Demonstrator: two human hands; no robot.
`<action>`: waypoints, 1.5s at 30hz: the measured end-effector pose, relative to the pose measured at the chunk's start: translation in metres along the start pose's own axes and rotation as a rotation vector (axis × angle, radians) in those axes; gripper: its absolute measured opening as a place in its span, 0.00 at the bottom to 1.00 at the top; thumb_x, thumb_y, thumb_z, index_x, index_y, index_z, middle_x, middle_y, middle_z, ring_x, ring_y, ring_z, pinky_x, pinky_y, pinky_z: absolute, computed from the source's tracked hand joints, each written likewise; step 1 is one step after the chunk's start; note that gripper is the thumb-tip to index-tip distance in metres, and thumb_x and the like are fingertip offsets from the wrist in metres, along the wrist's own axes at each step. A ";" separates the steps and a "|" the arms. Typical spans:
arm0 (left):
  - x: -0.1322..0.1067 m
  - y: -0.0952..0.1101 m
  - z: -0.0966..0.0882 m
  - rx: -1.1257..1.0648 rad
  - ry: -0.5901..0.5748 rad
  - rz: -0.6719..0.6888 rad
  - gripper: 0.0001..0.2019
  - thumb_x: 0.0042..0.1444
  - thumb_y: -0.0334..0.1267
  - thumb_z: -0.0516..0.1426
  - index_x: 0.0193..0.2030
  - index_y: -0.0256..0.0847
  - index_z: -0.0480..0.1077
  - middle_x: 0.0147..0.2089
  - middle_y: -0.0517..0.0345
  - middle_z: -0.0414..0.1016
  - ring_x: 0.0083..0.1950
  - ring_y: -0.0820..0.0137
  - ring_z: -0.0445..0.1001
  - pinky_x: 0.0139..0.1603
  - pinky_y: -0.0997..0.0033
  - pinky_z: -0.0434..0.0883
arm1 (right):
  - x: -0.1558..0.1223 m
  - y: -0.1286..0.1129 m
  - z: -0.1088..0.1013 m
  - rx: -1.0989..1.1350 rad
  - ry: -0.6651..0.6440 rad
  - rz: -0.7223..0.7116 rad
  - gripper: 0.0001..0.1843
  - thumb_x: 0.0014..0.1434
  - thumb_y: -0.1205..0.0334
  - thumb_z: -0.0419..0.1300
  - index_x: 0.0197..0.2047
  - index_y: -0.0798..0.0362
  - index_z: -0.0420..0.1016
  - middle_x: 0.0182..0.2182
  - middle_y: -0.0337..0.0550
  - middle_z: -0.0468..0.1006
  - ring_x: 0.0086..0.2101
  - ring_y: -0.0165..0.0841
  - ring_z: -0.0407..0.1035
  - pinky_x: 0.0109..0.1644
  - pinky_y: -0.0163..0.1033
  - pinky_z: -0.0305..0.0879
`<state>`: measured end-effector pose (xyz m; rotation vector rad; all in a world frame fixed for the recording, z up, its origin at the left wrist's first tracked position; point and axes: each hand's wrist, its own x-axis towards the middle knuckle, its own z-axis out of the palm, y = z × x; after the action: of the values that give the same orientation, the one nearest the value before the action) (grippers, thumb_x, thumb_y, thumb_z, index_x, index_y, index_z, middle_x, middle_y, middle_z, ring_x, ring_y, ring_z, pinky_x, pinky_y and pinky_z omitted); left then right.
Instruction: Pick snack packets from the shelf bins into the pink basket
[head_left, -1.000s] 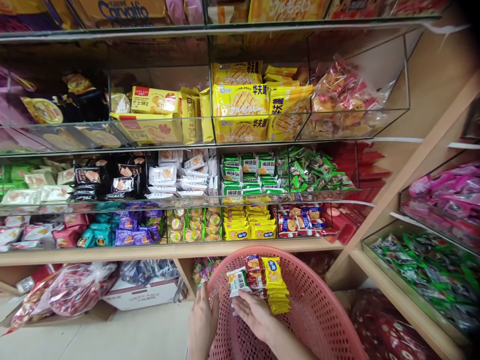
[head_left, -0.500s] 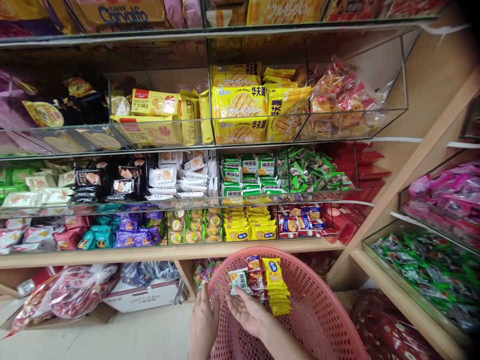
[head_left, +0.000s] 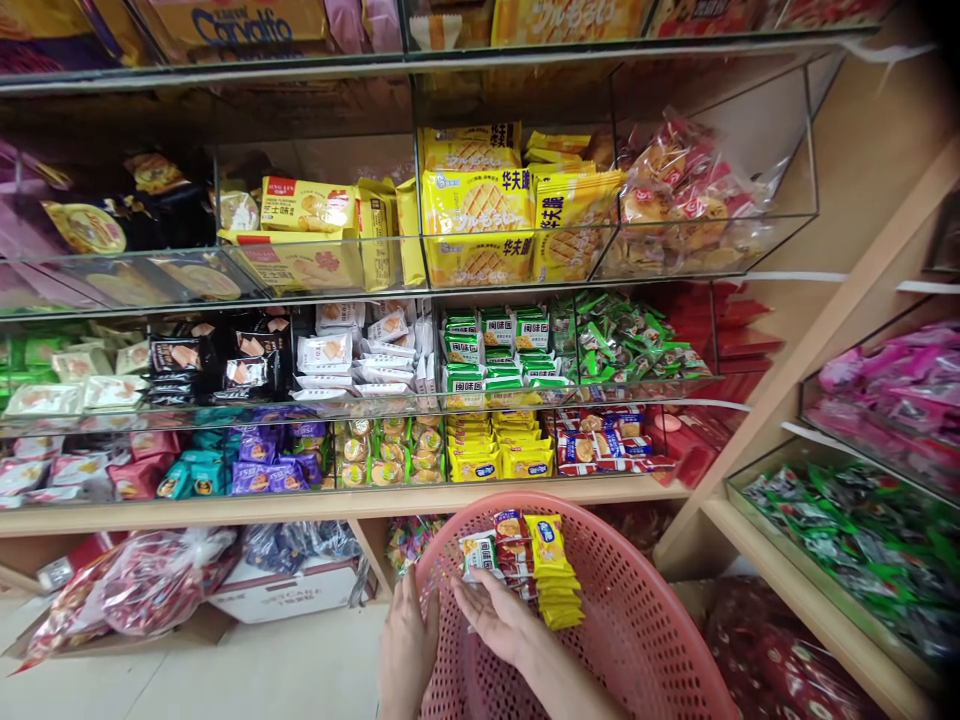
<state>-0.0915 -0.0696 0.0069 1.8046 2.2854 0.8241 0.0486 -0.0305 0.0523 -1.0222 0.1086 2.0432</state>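
Note:
A pink perforated plastic basket [head_left: 637, 590] stands below the shelf front. Inside it are grouped snack packets: white-and-green packets [head_left: 478, 551], red-and-blue biscuit packets [head_left: 512, 540] and a row of overlapping yellow packets [head_left: 551, 560]. My right hand [head_left: 499, 622] reaches over the basket with palm turned up and fingers stretched out, just beside the white-and-green packets, holding nothing. My left hand [head_left: 407, 640] is at the basket's left rim, fingers extended and apart from the thumb. Whether it touches the rim I cannot tell.
Glass-fronted shelves hold yellow waffle packets [head_left: 478, 205], white-and-green packets and yellow packets [head_left: 501, 448] above the basket. A side shelf of green packets [head_left: 855, 560] stands at right. Bagged goods [head_left: 169, 580] and a white carton [head_left: 289, 595] sit low at left.
My right hand has shifted slightly left, showing more of the white-and-green packets. My left hand and the basket look the same.

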 end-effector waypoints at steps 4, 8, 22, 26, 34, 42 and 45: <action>0.001 0.001 -0.002 -0.006 -0.033 -0.030 0.27 0.61 0.44 0.43 0.61 0.27 0.59 0.59 0.35 0.70 0.56 0.56 0.73 0.51 0.57 0.73 | -0.010 0.010 -0.003 -0.047 -0.011 -0.004 0.05 0.56 0.68 0.59 0.29 0.57 0.70 0.26 0.46 0.80 0.31 0.29 0.77 0.42 0.32 0.73; 0.000 0.000 -0.003 -0.006 -0.073 -0.041 0.27 0.61 0.44 0.42 0.63 0.28 0.56 0.60 0.35 0.68 0.57 0.55 0.72 0.51 0.57 0.73 | -0.021 0.022 -0.002 -0.691 -0.065 -0.302 0.04 0.59 0.64 0.55 0.32 0.53 0.67 0.24 0.40 0.77 0.26 0.30 0.73 0.35 0.37 0.70; 0.003 -0.005 0.005 -0.046 -0.096 -0.094 0.29 0.60 0.44 0.40 0.63 0.25 0.56 0.61 0.36 0.67 0.58 0.56 0.71 0.53 0.56 0.72 | 0.019 -0.018 -0.016 -2.345 -0.321 -1.270 0.13 0.63 0.66 0.51 0.46 0.55 0.74 0.51 0.53 0.74 0.58 0.45 0.59 0.63 0.62 0.48; 0.005 -0.018 0.017 -0.046 -0.078 -0.063 0.29 0.59 0.45 0.41 0.61 0.25 0.59 0.59 0.36 0.70 0.56 0.57 0.73 0.50 0.58 0.74 | 0.003 -0.022 -0.009 -2.260 -0.434 -1.320 0.15 0.61 0.56 0.56 0.48 0.53 0.73 0.54 0.52 0.72 0.60 0.43 0.57 0.64 0.58 0.48; 0.004 -0.031 0.050 -0.014 0.156 -0.015 0.27 0.60 0.42 0.42 0.60 0.27 0.61 0.55 0.37 0.73 0.53 0.59 0.75 0.50 0.61 0.74 | -0.083 -0.098 0.109 -1.690 -0.330 -2.117 0.11 0.63 0.65 0.53 0.31 0.53 0.73 0.35 0.41 0.79 0.44 0.33 0.68 0.52 0.44 0.60; 0.005 -0.030 0.044 0.075 0.066 -0.051 0.26 0.59 0.39 0.42 0.61 0.26 0.62 0.56 0.39 0.73 0.54 0.60 0.74 0.49 0.65 0.73 | -0.102 -0.199 0.224 -2.051 0.235 -1.993 0.16 0.61 0.65 0.53 0.52 0.58 0.69 0.54 0.55 0.71 0.52 0.45 0.62 0.53 0.49 0.58; 0.005 -0.030 0.042 0.066 0.052 -0.057 0.26 0.60 0.38 0.41 0.61 0.26 0.62 0.57 0.39 0.72 0.54 0.61 0.74 0.49 0.66 0.72 | -0.092 -0.207 0.237 -2.132 0.297 -1.889 0.17 0.59 0.65 0.55 0.52 0.59 0.69 0.51 0.57 0.73 0.49 0.47 0.64 0.51 0.50 0.58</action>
<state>-0.1018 -0.0547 -0.0421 1.7555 2.4116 0.8055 0.0770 0.1423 0.3290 -1.2674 -2.1850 -0.4496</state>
